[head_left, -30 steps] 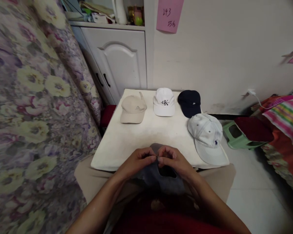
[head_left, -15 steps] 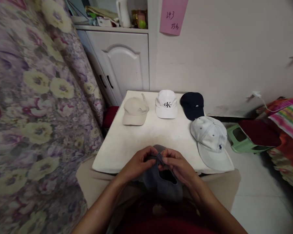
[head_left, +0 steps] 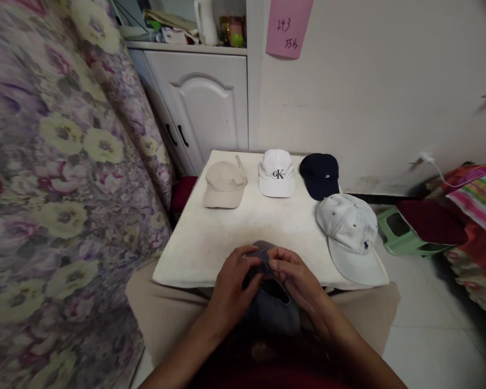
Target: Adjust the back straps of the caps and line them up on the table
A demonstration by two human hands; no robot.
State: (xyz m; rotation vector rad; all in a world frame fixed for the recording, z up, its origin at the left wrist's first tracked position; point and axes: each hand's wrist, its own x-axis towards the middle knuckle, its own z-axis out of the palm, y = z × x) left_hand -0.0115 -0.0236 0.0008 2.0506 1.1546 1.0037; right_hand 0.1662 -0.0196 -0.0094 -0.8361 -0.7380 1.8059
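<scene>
A dark grey-blue baseball cap is between my hands at the table's near edge, its back opening towards me. My left hand is closed on the left part of its back strap. My right hand pinches the strap from the right side. The fingers hide part of the strap and its fastening. Beyond them lie a beige cap, a white cap with black letters and a navy cap. A pale grey cap rests at the right edge, its brim towards me.
The caps lie on a small table with a cream cover. A floral curtain hangs at the left. Behind stand a white cabinet and a wall with a pink note. A green stool is on the right.
My left hand has turned and shifted slightly right, its fingers now bent over the strap. The grey-blue cap's opening shows less than before. My right hand stays nearly still; the other caps have not moved.
</scene>
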